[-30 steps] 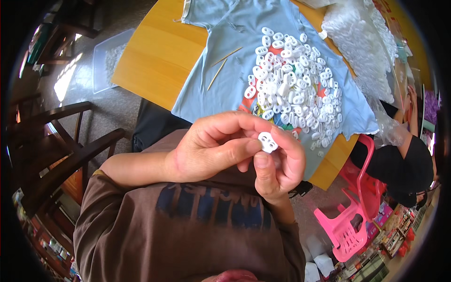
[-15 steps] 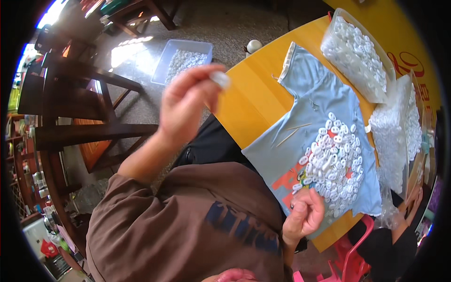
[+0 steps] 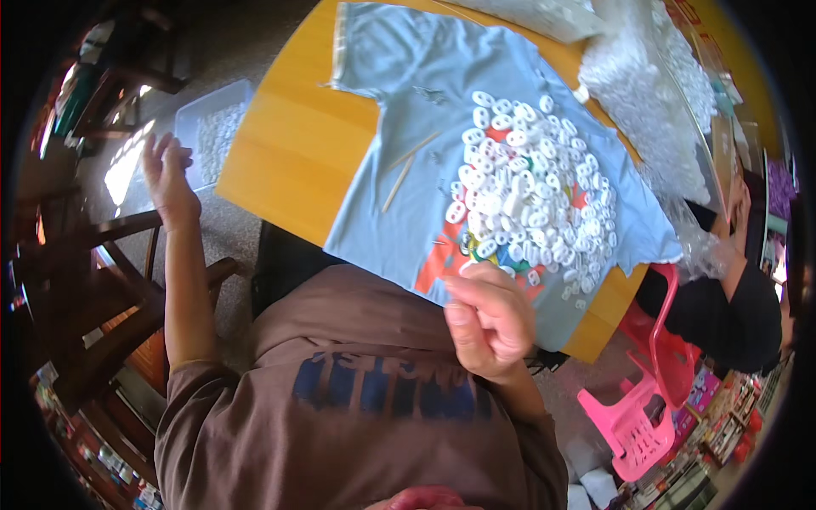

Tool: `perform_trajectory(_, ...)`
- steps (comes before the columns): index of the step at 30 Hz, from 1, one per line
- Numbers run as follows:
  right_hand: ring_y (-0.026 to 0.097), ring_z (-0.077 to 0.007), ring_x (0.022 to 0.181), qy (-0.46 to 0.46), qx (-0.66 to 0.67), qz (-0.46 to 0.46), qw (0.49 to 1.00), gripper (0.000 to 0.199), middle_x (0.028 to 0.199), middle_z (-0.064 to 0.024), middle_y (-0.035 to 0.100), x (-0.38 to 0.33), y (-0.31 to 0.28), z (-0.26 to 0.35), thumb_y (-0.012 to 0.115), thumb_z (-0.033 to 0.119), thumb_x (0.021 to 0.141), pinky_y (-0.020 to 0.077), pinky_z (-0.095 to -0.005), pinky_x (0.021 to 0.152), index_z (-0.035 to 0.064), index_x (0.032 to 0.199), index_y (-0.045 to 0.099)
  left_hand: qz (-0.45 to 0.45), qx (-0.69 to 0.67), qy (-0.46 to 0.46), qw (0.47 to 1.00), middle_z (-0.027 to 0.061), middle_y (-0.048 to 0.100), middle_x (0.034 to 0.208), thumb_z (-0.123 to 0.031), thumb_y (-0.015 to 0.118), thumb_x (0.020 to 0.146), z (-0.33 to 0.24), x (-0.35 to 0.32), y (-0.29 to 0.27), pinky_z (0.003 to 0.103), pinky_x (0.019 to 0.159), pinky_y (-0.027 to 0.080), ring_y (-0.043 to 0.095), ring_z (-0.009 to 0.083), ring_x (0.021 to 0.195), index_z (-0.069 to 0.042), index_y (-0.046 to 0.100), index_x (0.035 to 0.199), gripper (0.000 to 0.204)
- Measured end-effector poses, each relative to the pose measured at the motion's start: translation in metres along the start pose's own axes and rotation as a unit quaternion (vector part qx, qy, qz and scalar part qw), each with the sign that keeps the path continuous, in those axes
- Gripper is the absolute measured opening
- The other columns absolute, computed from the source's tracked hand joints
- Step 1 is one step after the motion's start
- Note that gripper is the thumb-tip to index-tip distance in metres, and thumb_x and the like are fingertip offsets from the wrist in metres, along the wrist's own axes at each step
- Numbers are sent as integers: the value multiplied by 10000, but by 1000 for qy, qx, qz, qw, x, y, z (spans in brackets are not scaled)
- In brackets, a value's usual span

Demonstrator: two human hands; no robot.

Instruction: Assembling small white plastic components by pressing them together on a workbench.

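Reaching left hand [image 3: 166, 174] spread open, right hand [image 3: 489, 319] curled shut near glossy white oval rings [image 3: 527, 191]

A cloth [image 3: 399, 170] is lying across the desk [image 3: 280, 144] at upper centre, a heap of small parts [image 3: 527, 195] sitting on its right half. My bin [image 3: 208, 132] is sitting on the floor, upper left.

pink plastic chair [image 3: 633, 399] beside yellow table [image 3: 289, 144]; dark wooden chair [image 3: 93, 280] well left.
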State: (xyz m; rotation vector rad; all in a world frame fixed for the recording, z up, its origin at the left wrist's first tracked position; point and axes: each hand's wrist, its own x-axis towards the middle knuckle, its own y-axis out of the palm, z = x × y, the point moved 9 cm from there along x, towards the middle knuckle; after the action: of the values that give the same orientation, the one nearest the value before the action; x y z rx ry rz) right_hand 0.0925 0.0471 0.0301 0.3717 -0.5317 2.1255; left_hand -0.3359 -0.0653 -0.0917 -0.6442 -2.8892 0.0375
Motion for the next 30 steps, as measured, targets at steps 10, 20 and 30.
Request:
perform_trajectory(10, 493, -162, 522, -39, -14, -24, 999, 252, 635, -18, 535, -15, -11, -1, 610, -33, 723, 364, -282, 481, -9, 974, 603, 179, 25, 183, 966, 76, 610, 926, 43, 488, 848, -146, -89, 155, 206, 673, 444, 533, 89, 722, 34, 570, 1056, 224)
perform_trajectory(20, 477, -174, 532, -54, -38, -101, 993, 274, 656, -26, 543, -39, -51, -8, 645, -33, 676, 354, -287, 491, 3, 945, 614, 443, -141, 427, 775, 83, 616, 761, 4, 526, 705, -243, -228, 222, 296, 504, 423, 569, 185, 631, 7, 622, 866, 187)
perform_trajectory(30, 477, -183, 535, -15, -72, -147, 986, 240, 657, -41, 537, -51, -86, -9, 621, -49, 713, 366, -279, 490, -13, 950, 603, 405, -275, 327, 808, 2, 507, 618, -99, 497, 768, -312, -230, 237, 248, 449, 315, 480, 111, 509, -91, 488, 663, 105)
